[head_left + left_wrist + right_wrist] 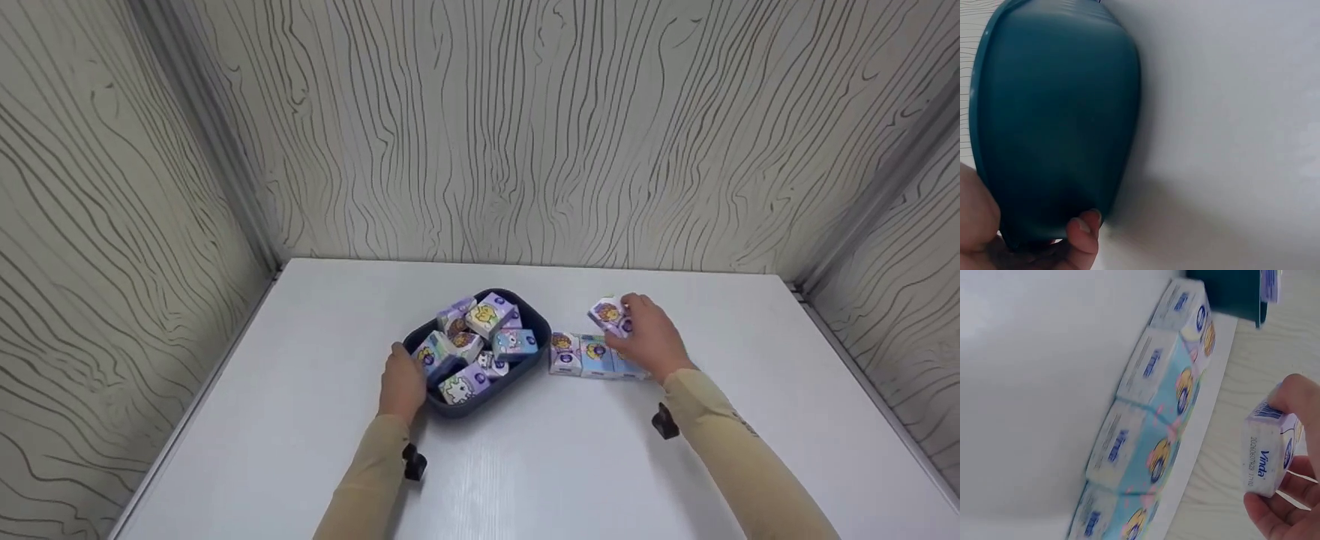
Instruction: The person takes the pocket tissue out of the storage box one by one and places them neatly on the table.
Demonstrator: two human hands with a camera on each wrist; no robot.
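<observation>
Head view: my left hand (401, 384) grips the near left rim of the dark blue tub (534, 352), which sits mid-bench and holds a loose heap of small tissue packs (480, 341); my right hand (651, 337) pinches one tissue pack (609, 313) above the far end of a row of packs (589, 356) laid just right of the tub on the white bench (300, 360). Left wrist view: tub wall (1055, 112) fills the picture, my fingertips (1081, 233) curled under its lower edge; a steady hold here should keep the tub from sliding. Right wrist view: the held pack (1269, 450) sits between thumb and fingers, closed firmly on it, clear of the row (1151, 433), whose packs touch side by side with printed faces one way. To do this well, I judge the pack should come down square, face matching its neighbours, touching the end one.
</observation>
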